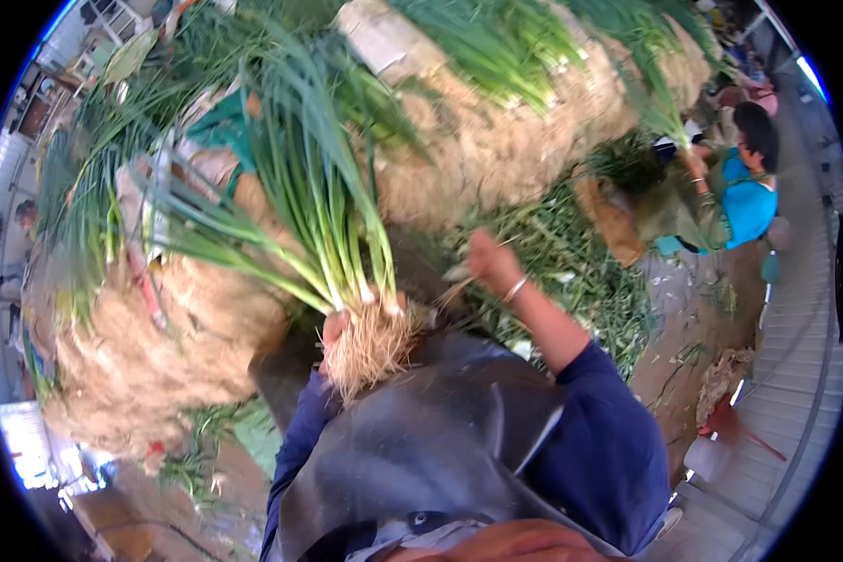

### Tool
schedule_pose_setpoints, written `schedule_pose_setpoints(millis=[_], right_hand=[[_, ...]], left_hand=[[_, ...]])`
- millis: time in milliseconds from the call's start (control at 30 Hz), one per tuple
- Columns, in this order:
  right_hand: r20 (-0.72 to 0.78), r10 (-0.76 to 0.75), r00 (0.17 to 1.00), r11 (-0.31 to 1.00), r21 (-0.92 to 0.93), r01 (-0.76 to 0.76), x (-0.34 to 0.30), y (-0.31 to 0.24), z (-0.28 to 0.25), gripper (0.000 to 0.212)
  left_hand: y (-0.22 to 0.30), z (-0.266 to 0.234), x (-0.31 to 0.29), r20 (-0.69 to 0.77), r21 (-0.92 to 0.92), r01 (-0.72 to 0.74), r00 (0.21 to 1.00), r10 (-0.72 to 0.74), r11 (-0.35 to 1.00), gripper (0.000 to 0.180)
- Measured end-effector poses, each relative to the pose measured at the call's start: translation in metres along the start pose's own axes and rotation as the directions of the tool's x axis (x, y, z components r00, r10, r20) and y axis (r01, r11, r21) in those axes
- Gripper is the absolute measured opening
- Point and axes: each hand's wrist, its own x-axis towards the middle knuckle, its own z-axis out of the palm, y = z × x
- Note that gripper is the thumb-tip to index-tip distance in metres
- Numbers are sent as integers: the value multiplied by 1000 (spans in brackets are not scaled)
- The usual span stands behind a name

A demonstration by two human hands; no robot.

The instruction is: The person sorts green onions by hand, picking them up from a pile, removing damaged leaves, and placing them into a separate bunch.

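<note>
A bunch of green onions (332, 225) leans over my lap, its long green leaves fanned up and away, its pale roots toward me. My left hand (335, 328) is closed around its white lower ends, partly hidden by the roots. To the right of the bunch, my right hand (493, 263) is raised with curled fingers, slightly blurred. Thin pale strands hang by its fingertips, but I cannot make out what it grips. A dark apron (421, 431) covers my lap below the roots.
Heaps of green onions, roots outward, rise at the left (159, 318) and ahead (496, 140). Leaf trimmings (571, 253) litter the floor at right. Another person in a blue top (749, 201) sits at far right, holding onions. A corrugated wall (796, 375) runs along the right.
</note>
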Motion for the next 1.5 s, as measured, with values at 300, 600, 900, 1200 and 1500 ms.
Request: schedule_pose_setpoints(millis=[300, 600, 900, 1200, 1500], right_hand=[[-38, -144, 989, 682, -728, 72, -21, -59, 51, 36], [10, -118, 993, 249, -968, 39, 48, -96, 143, 41], [305, -155, 940, 85, -944, 320, 37, -109, 126, 23], [115, -362, 925, 540, -783, 309, 5, -111, 114, 20], [591, -81, 802, 60, -801, 596, 51, -98, 111, 18]], left_hand=[[10, -16, 1, -87, 192, 89, 994, -73, 977, 37], [6, -22, 6, -90, 201, 119, 991, -102, 972, 47], [5, -20, 5, -240, 188, 175, 962, -127, 966, 37], [16, -37, 1, -382, 219, 252, 911, -155, 942, 30], [14, -24, -1, -305, 203, 213, 941, -144, 956, 36]])
